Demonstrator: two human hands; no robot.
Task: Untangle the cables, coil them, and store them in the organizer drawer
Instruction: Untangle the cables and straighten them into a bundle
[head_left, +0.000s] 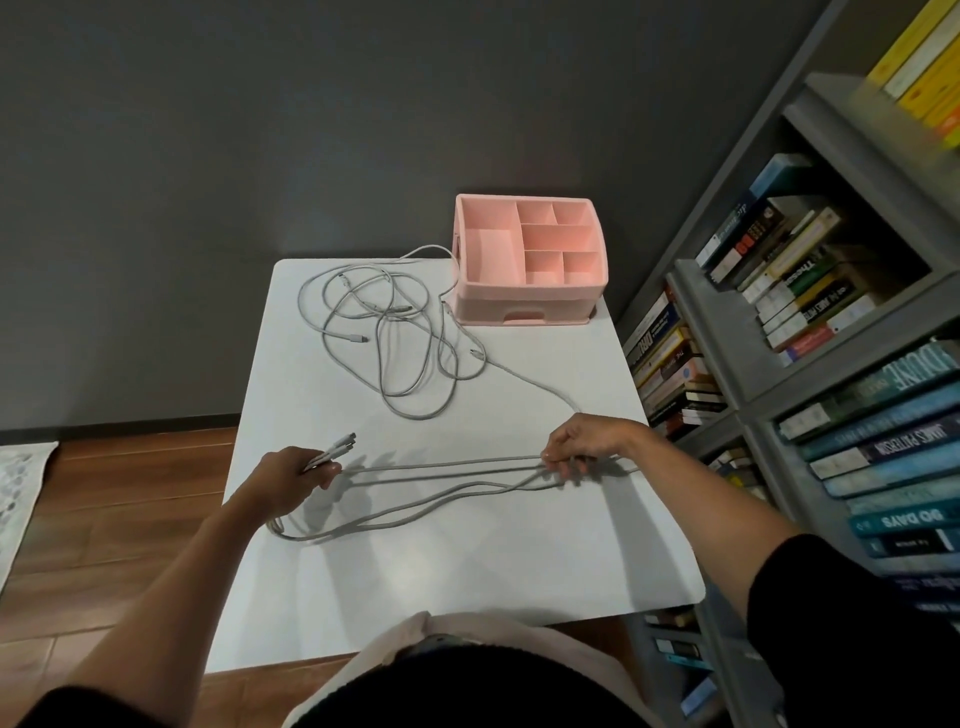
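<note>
White table (467, 561) in a corner: grey wall behind, wood floor to the left, a shelf (810, 291) packed with books to the right. A rug (21, 483) edge shows far left.

Pink organizer (530, 283) sits at the far right corner of the table, with open compartments on top. The drawer (524, 315) is at its base, pushed in, handle slot facing the camera.

The tangle (395, 332) of grey cables lies loose on the far half of the table, just left of the organizer, with several loops crossing each other. One run passes right by the organizer's left side. A few connector ends are visible inside the pile.

Left hand (291, 475) is near the left table edge, fingers curled round a bundle of plugs (340, 446). The plugs stick out past the thumb, pointing up and right.

Right hand (582, 441) is near the right edge, thumb and fingers pinching the strands (452, 467). Several strands span between the two hands, the upper ones fairly straight, the lower ones sagging onto the table.

A loop (291, 535) of the same strands lies on the table near the left hand's wrist.

One lead (540, 387) runs from the right hand back to the tangle.
</note>
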